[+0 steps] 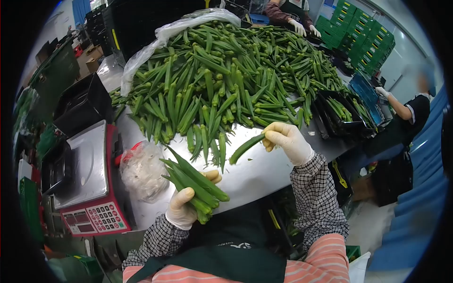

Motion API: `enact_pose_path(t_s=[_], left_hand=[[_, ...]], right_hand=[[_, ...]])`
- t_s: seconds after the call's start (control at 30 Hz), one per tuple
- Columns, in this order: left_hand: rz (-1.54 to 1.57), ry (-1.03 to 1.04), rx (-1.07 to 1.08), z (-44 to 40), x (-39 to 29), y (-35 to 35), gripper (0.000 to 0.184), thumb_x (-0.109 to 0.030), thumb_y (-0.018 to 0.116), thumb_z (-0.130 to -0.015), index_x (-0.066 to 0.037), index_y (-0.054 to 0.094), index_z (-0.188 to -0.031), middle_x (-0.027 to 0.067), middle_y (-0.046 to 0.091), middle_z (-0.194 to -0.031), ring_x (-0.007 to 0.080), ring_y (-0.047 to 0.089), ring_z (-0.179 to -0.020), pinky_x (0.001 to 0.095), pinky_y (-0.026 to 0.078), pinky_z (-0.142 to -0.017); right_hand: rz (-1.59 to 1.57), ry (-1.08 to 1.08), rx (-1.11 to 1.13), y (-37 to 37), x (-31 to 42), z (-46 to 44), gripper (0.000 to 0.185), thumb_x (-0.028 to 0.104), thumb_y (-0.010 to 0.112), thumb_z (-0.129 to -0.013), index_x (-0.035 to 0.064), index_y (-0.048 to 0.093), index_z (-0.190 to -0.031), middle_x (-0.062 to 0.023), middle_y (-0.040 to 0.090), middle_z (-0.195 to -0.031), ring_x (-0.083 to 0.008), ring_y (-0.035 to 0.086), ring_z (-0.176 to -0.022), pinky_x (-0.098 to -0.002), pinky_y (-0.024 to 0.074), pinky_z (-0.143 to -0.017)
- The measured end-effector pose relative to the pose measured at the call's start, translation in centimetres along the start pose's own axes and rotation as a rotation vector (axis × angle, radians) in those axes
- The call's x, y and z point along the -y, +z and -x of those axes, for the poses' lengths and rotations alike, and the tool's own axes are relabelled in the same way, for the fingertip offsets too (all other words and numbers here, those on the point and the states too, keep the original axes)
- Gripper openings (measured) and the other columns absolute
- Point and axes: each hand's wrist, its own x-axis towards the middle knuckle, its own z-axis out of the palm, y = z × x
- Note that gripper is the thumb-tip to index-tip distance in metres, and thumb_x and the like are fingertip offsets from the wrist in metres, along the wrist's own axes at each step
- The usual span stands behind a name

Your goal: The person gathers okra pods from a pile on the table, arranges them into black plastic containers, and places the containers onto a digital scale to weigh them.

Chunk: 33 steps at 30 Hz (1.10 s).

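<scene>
My left hand (pixel 183 205), in a pale glove, is wrapped round a bunch of several green okra pods (pixel 196 185), their tips pointing up and left. To the right, my right hand (pixel 282 139), gloved too, pinches a single okra pod (pixel 247 148) by its tip, with the stem end hanging down and left. Both hands are above the near part of the metal table (pixel 255 181). Beyond them lies a large pile of okra (pixel 222 78).
A red-framed scale (pixel 89 174) and black trays (pixel 84 104) stand left. Beside the scale is a crumpled plastic bag (pixel 145 172). Okra-filled black trays (pixel 340 109) lie right. One person (pixel 289 13) works behind the pile, another (pixel 409 113) at the right. Green crates (pixel 356 35) are stacked behind.
</scene>
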Motion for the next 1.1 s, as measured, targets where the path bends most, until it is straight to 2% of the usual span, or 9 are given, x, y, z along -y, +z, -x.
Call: enact_pose_path(t_s=[0.1,0.27,0.43,0.53,0.6,0.7,0.83,0.97,1.1], left_hand=[[-0.096,-0.073,0.115,0.0,-0.5,0.3,0.067,-0.027,0.065,-0.074,0.006,0.042,-0.127,0.0201,0.052,-0.122,0.0268,0.051,-0.113,0.0393,0.042,-0.095],[-0.046,-0.205,0.187,0.8,1.6,-0.6,0.063,-0.033,0.064,-0.072,0.006,0.047,-0.118,0.0266,0.048,-0.125,0.0333,0.051,-0.113,0.0459,0.039,-0.098],[0.014,0.070,0.041,3.0,-3.2,-0.9,0.056,-0.027,0.067,-0.072,0.000,0.046,-0.117,0.0239,0.052,-0.119,0.0334,0.054,-0.109,0.0466,0.042,-0.096],[-0.484,0.531,-0.144,6.0,-11.9,0.0,0.056,-0.033,0.075,-0.065,-0.003,0.049,-0.105,0.0188,0.054,-0.113,0.0281,0.057,-0.099,0.0418,0.045,-0.091],[-1.195,0.839,-0.191,8.7,-19.3,-1.6,0.059,-0.036,0.073,-0.070,-0.001,0.049,-0.111,0.0170,0.050,-0.119,0.0268,0.051,-0.107,0.0413,0.038,-0.097],[-1.867,0.937,-0.448,11.9,-27.0,-2.9,0.045,-0.004,0.068,-0.069,0.001,0.052,-0.111,0.0141,0.050,-0.122,0.0257,0.051,-0.110,0.0375,0.040,-0.095],[-2.458,0.764,-0.576,12.5,-34.0,-7.8,0.050,0.003,0.066,-0.061,-0.001,0.052,-0.109,0.0169,0.054,-0.112,0.0310,0.054,-0.102,0.0342,0.043,-0.089],[-2.192,0.098,-0.695,11.6,-35.9,-11.6,0.060,-0.004,0.071,-0.058,-0.001,0.050,-0.114,0.0170,0.054,-0.112,0.0316,0.052,-0.108,0.0350,0.042,-0.092],[-2.166,0.238,-0.546,11.7,-35.4,-9.2,0.079,-0.003,0.070,-0.058,-0.001,0.040,-0.131,0.0151,0.053,-0.121,0.0270,0.050,-0.115,0.0329,0.038,-0.100]], right_hand=[[0.093,0.026,0.224,2.4,1.5,0.8,0.017,0.013,0.055,-0.088,-0.0025,0.060,-0.090,-0.0054,0.060,-0.077,-0.0114,0.057,-0.070,-0.0253,0.0474,-0.067],[0.190,0.001,0.416,7.4,0.7,0.4,0.021,0.017,0.055,-0.087,-0.0009,0.061,-0.098,-0.0051,0.061,-0.078,-0.0118,0.057,-0.071,-0.0266,0.0479,-0.068],[0.148,-0.089,0.208,8.3,-0.8,-0.5,0.028,0.018,0.058,-0.087,-0.0001,0.058,-0.108,-0.0057,0.062,-0.083,-0.0107,0.057,-0.074,-0.0248,0.0479,-0.070],[0.154,-0.005,0.218,7.4,-0.9,-0.6,0.029,0.017,0.059,-0.087,-0.0009,0.058,-0.109,-0.0052,0.062,-0.083,-0.0095,0.056,-0.073,-0.0234,0.0475,-0.069],[0.155,0.078,0.211,6.5,-2.1,-0.7,0.028,0.017,0.058,-0.087,-0.0013,0.059,-0.108,-0.0054,0.062,-0.084,-0.0093,0.056,-0.072,-0.0235,0.0477,-0.068],[0.118,0.155,0.193,5.5,-3.5,-0.8,0.026,0.016,0.057,-0.088,-0.0017,0.060,-0.107,-0.0062,0.063,-0.087,-0.0091,0.057,-0.073,-0.0239,0.0483,-0.068],[0.140,0.178,0.167,5.8,-3.9,-1.3,0.026,0.017,0.056,-0.088,-0.0016,0.060,-0.106,-0.0081,0.063,-0.091,-0.0106,0.058,-0.077,-0.0252,0.0489,-0.071],[0.423,0.062,0.121,6.9,-3.7,-2.5,0.029,0.022,0.058,-0.085,-0.0009,0.062,-0.102,-0.0109,0.065,-0.093,-0.0190,0.061,-0.083,-0.0300,0.0486,-0.077],[0.744,-0.064,0.001,8.1,-3.0,-5.0,0.034,0.027,0.058,-0.083,0.0039,0.060,-0.107,-0.0149,0.058,-0.110,-0.0283,0.055,-0.102,-0.0363,0.0438,-0.089]])
